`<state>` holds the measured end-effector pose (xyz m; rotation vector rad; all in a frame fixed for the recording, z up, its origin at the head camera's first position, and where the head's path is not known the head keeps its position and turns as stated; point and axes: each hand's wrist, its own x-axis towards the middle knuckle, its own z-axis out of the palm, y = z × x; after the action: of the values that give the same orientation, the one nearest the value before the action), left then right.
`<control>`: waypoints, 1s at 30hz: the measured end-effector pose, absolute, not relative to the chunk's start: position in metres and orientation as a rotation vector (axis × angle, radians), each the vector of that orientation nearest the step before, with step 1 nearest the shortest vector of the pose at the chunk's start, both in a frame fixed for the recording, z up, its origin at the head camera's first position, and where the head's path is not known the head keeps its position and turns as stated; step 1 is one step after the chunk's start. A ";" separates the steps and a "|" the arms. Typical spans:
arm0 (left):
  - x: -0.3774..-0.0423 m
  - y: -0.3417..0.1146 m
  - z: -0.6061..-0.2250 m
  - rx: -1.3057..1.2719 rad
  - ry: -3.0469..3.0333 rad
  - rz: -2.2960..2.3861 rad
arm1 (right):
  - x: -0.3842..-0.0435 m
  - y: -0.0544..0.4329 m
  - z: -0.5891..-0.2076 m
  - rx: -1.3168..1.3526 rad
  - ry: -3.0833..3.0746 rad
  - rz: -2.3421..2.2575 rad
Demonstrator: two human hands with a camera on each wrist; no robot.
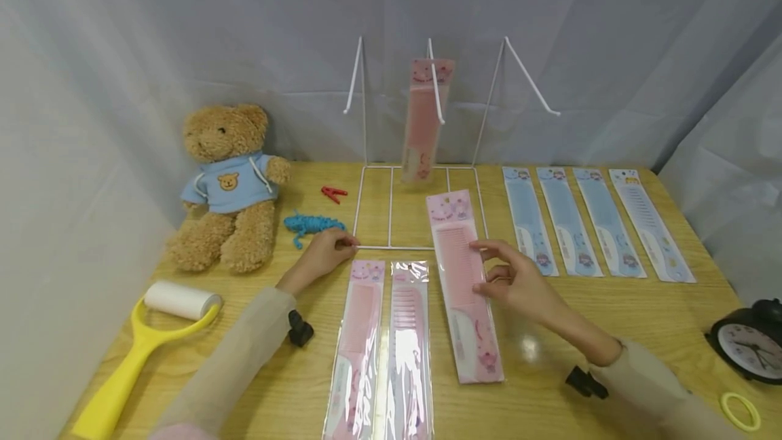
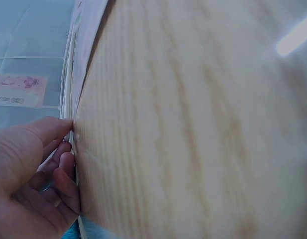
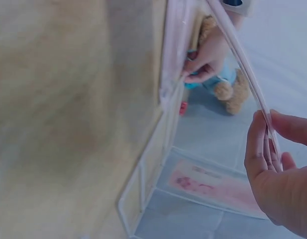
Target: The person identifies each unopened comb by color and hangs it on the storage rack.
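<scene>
Comb pack [image 1: 457, 277] is pinched in my right grip [image 1: 516, 284] above the table [image 1: 537, 379], my left grip [image 1: 325, 250] pinches the rack [image 1: 391, 209] corner, one pack [image 1: 421, 127] hangs, two pink packs [image 1: 362, 324] lie unhung.

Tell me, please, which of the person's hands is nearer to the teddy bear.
Left. In the head view, the left hand is right of the teddy bear, pinching a near corner of the wire rack; the right hand is farther right, holding a pink comb.
</scene>
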<state>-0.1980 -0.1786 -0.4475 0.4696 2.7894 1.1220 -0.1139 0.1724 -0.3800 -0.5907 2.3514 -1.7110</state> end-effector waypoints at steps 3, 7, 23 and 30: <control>-0.198 -0.178 -0.448 0.464 2.795 1.115 | -0.118 0.167 -0.373 -0.629 2.369 -1.766; -0.199 -0.178 -0.448 0.467 2.798 1.115 | -0.123 0.160 -0.364 -0.715 2.391 -1.835; -0.201 -0.177 -0.447 0.505 2.819 1.094 | -0.139 0.137 -0.333 -0.919 2.396 -2.031; -0.201 -0.178 -0.449 0.490 2.828 1.099 | -0.145 0.132 -0.329 -0.968 2.370 -2.108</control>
<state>-0.2005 -0.1778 -0.4491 0.4897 2.8278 1.0987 -0.1448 0.1322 -0.3291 -0.9677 2.3704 -2.1081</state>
